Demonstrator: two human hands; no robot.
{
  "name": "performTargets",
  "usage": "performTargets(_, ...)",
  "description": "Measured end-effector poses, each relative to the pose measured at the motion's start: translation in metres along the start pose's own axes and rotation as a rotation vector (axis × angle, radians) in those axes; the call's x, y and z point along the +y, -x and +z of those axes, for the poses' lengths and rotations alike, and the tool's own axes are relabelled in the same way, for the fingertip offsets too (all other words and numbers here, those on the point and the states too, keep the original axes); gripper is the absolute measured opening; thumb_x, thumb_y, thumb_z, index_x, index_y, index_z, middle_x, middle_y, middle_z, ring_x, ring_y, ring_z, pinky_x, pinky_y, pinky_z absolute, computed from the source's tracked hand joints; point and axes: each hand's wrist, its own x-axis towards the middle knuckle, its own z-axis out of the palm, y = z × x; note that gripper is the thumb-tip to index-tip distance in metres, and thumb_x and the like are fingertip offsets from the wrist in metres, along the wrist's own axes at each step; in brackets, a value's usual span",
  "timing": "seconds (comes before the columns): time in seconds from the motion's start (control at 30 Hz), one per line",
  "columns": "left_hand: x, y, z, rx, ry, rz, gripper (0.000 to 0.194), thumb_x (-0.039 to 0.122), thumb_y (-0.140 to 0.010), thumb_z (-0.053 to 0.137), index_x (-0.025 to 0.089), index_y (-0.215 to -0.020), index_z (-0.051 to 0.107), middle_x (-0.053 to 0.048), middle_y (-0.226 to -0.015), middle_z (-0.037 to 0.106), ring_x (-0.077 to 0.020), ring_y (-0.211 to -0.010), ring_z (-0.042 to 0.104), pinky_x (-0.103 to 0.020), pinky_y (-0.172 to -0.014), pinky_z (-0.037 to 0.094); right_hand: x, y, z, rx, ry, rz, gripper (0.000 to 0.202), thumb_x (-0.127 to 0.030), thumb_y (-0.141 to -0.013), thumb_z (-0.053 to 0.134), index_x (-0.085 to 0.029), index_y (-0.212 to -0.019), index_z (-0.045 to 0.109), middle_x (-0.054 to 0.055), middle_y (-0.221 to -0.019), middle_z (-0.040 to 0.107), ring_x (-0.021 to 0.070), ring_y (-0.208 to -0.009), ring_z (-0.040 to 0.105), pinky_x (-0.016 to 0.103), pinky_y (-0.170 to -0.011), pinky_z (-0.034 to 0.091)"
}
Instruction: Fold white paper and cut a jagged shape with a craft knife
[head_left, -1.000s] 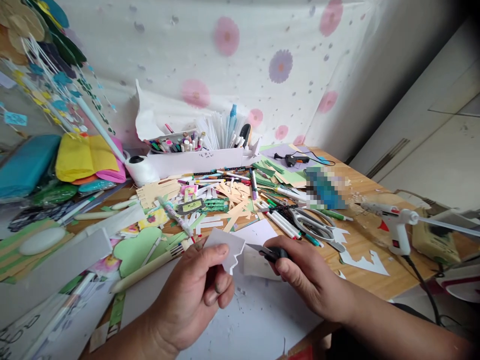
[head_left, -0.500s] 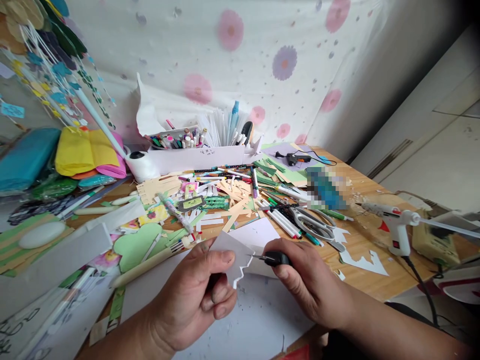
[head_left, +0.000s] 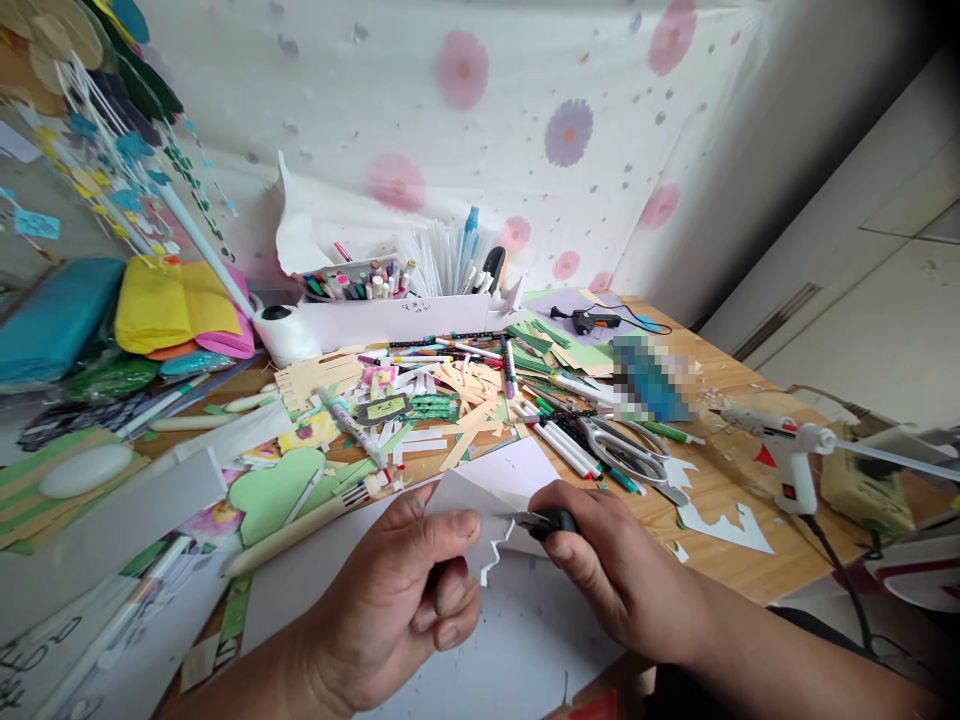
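My left hand (head_left: 405, 590) pinches a small grey-white card (head_left: 457, 497) between thumb and fingers. The card's right edge is jagged, with a white zigzag rim. In my right hand (head_left: 622, 570) is a black-handled cutter (head_left: 553, 522), its thin blade pointing left and meeting the card's edge. Behind the card lies a white sheet (head_left: 521, 462). Below both hands a larger white board (head_left: 510, 640) rests on the wooden table (head_left: 735, 480).
Silver scissors (head_left: 626, 450), markers (head_left: 562, 448) and paper scraps (head_left: 472, 385) spread beyond my hands. A white glue gun (head_left: 795, 455) stands at right. A pen box (head_left: 420, 318) is at the back; green paper (head_left: 277, 485) lies left.
The card and my left hand have shifted slightly right. The cutter blade has tilted and now sits nearer the top of the jagged edge.
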Motion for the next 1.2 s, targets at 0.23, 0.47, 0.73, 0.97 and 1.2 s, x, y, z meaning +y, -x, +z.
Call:
performTargets(0.23, -0.001, -0.002, 0.001, 0.029, 0.012, -0.084, 0.038, 0.031, -0.061, 0.077, 0.016, -0.043, 0.047, 0.007, -0.033, 0.037, -0.0014, -0.030, 0.021, -0.014, -0.032, 0.025, -0.001, -0.001, -0.012, -0.077, 0.015, -0.009, 0.054, -0.056, -0.095, 0.020, -0.015, -0.093, 0.055, 0.008, -0.077, 0.064, 0.0196, -0.068, 0.058, 0.029, -0.061, 0.042)
performTargets(0.47, 0.000, -0.001, 0.002, -0.007, 0.059, -0.167, 0.037, 0.031, -0.058, 0.078, 0.015, -0.042, 0.048, 0.007, -0.032, 0.036, -0.0001, -0.029, 0.019, -0.013, -0.030, 0.021, -0.003, 0.001, -0.011, -0.119, -0.051, -0.002, 0.053, -0.056, -0.095, 0.021, -0.015, -0.094, 0.055, 0.008, -0.079, 0.064, 0.0186, -0.069, 0.058, 0.028, -0.062, 0.043)
performTargets(0.73, 0.000, -0.001, 0.005, 0.086, 0.078, -0.123, 0.034, 0.028, -0.056, 0.078, 0.016, -0.046, 0.048, 0.007, -0.032, 0.038, -0.0011, -0.029, 0.021, -0.014, -0.031, 0.022, -0.008, -0.001, -0.020, -0.181, -0.011, 0.074, 0.051, -0.056, -0.094, 0.023, -0.017, -0.091, 0.056, 0.008, -0.075, 0.063, 0.0182, -0.064, 0.055, 0.028, -0.058, 0.040)
performTargets(0.97, -0.001, 0.000, 0.001, -0.022, 0.078, -0.176, 0.036, 0.032, -0.060, 0.076, 0.014, -0.043, 0.050, 0.007, -0.033, 0.035, -0.0004, -0.030, 0.019, -0.014, -0.031, 0.022, -0.008, -0.001, -0.018, -0.187, -0.097, 0.022, 0.055, -0.058, -0.094, 0.020, -0.015, -0.093, 0.055, 0.009, -0.079, 0.063, 0.0182, -0.068, 0.056, 0.027, -0.060, 0.042)
performTargets(1.2, -0.004, 0.001, 0.006, 0.030, 0.028, -0.020, 0.037, 0.030, -0.063, 0.076, 0.015, -0.044, 0.047, 0.006, -0.035, 0.039, -0.0017, -0.031, 0.025, -0.015, -0.033, 0.025, -0.010, 0.000, -0.011, -0.172, -0.235, 0.029, 0.039, -0.048, -0.097, 0.027, -0.018, -0.086, 0.051, 0.004, -0.075, 0.057, 0.0136, -0.064, 0.051, 0.023, -0.058, 0.040)
